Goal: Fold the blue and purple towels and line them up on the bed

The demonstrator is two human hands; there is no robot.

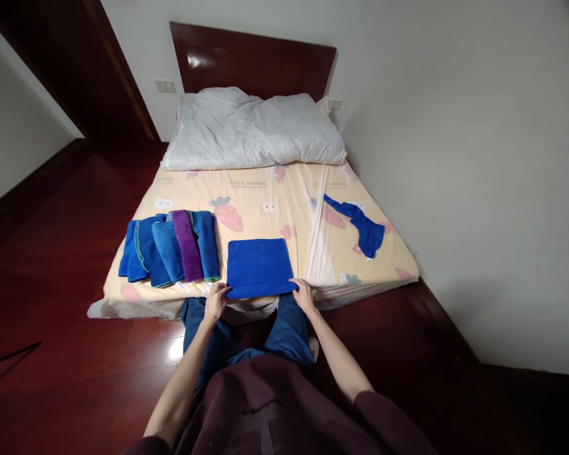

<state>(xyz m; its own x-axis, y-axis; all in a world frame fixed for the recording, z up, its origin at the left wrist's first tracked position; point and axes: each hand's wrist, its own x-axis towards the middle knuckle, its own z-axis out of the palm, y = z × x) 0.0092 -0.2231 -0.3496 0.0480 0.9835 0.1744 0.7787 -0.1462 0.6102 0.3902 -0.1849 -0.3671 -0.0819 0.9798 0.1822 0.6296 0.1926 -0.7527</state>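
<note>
A blue towel (pixel 260 264) lies flat in a near-rectangle at the front edge of the bed, its near edge turned up in a narrow strip. My left hand (pixel 215 302) pinches the near left corner between thumb and fingers. At the near right corner, my right hand (pixel 304 297) grips the cloth the same way. To the left, several rolled or folded towels (pixel 160 249) lie side by side in blues, with a purple towel (pixel 186 245) among them. A crumpled blue towel (pixel 367 230) lies loose on the right side of the bed.
The bed (pixel 260 196) has a pale yellow sheet with carrot prints, bunched in a ridge right of centre. A white quilt (pixel 256 129) lies at the headboard (pixel 251 60). A white wall (pixel 464 177) stands at the right; dark red floor (pixel 66 265) extends left.
</note>
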